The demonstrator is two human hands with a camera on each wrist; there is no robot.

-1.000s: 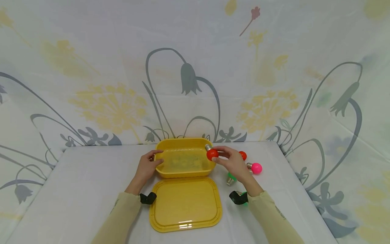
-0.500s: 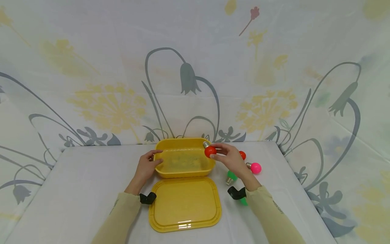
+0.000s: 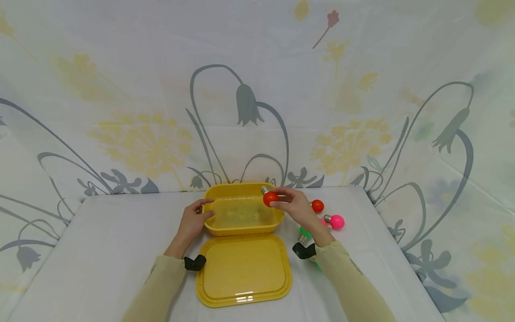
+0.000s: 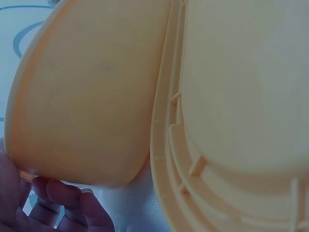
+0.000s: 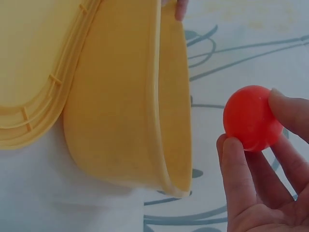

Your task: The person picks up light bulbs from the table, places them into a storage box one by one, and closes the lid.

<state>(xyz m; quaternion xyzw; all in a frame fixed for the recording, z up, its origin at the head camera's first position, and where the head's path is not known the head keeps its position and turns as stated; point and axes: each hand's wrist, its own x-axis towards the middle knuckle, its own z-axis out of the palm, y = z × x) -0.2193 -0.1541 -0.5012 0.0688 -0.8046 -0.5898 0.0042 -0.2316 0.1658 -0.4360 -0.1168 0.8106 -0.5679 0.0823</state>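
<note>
Before floral cloth [image 3: 249, 40], the left hand [image 3: 193, 220] grips a yellow box [image 3: 243, 231]; the right hand [image 3: 297, 206] pinches a red bulb [image 3: 269, 199].

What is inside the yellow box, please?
In the head view, the yellow box shows a mottled floor, no bulbs; the red bulb and right hand partly hide its right end.

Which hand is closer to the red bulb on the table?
Right. The right hand is just left of that red bulb, holding another red bulb; the left hand is farther off, at the left end of the yellow container.
</note>
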